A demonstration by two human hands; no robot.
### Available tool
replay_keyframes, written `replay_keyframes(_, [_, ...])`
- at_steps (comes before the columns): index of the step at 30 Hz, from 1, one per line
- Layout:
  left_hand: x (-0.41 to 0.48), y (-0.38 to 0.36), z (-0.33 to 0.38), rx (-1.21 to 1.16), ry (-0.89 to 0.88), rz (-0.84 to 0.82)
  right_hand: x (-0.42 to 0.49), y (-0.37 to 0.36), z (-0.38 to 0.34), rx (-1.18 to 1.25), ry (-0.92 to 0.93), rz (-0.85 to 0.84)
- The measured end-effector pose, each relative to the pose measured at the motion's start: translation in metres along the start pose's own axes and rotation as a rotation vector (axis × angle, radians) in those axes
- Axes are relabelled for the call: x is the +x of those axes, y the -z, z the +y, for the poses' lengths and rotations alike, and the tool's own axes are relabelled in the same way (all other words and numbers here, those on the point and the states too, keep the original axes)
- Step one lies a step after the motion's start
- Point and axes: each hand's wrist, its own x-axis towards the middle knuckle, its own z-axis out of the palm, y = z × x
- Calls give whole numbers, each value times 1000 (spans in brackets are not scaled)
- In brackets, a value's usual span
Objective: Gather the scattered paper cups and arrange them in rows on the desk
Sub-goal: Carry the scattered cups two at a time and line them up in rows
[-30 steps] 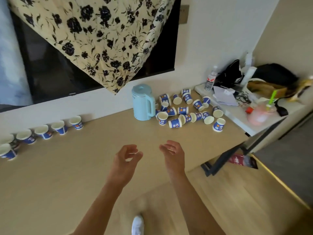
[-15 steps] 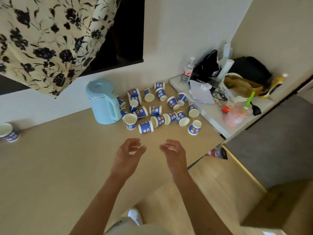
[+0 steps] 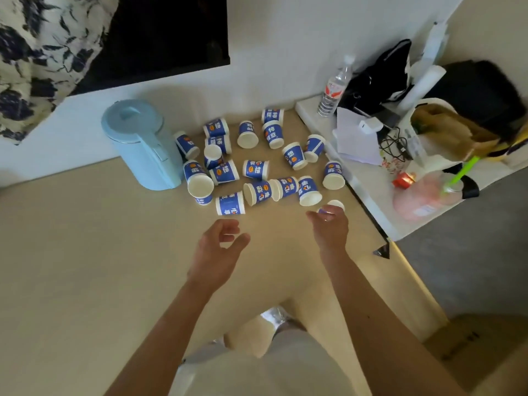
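Across the smooth beige desk (image 3: 85,252), tapered blue-and-white paper cups (image 3: 255,169) lie scattered right of a rounded pale-blue kettle (image 3: 143,147). The left hand (image 3: 217,252) hovers loosely curled and empty. The right hand (image 3: 330,228) curls at the nearest cup (image 3: 336,203), grip unclear.

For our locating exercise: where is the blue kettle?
Head view: blue kettle stands on the desk by the wall, just left of the scattered paper cups.

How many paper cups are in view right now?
About 19 paper cups, overlap may hide some: all in one cluster on the desk between the blue kettle and white side table, nearest one at the right hand fingertips.
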Motion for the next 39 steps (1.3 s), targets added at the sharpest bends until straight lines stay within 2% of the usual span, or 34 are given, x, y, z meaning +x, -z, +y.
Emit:
replay_keyframes(3, [12, -29, 13, -1, 36, 56, 49, 9, 5, -193, 115, 10])
replay_keyframes(7, [24, -71, 31, -22, 87, 114, 103, 21, 10, -687, 375, -79])
replay_keyframes(10, [32, -98, 41, -20, 106, 132, 128, 22, 14, -959, 393, -215])
replay_keyframes(13, [36, -119, 48, -29, 128, 153, 141, 19, 21, -1036, 363, -333])
replay_keyframes(19, [40, -140, 54, -32, 187, 166, 152, 17, 27, -1020, 362, -380])
replay_keyframes(21, [41, -142, 55, -31, 208, 168, 155, 21, 26, -938, 320, -406])
replay_keyframes(24, [45, -143, 54, -50, 240, 176, 157, 27, 18, -589, 167, -449])
replay_keyframes(28, [50, -151, 57, -78, 336, 142, 144, 26, -8, 7, -206, -612])
replay_keyframes(30, [52, -156, 59, -155, 406, 107, 132, 24, -20, 203, -328, -732])
replay_keyframes(34, [53, -165, 65, -386, 465, 31, 110, 23, -29, 418, -393, -924])
replay_keyframes(36, [52, -168, 69, -509, 423, 51, 102, 23, -29, 453, -407, -977])
replay_keyframes(39, [51, -170, 70, -566, 371, 111, 96, 22, -26, 440, -394, -1044])
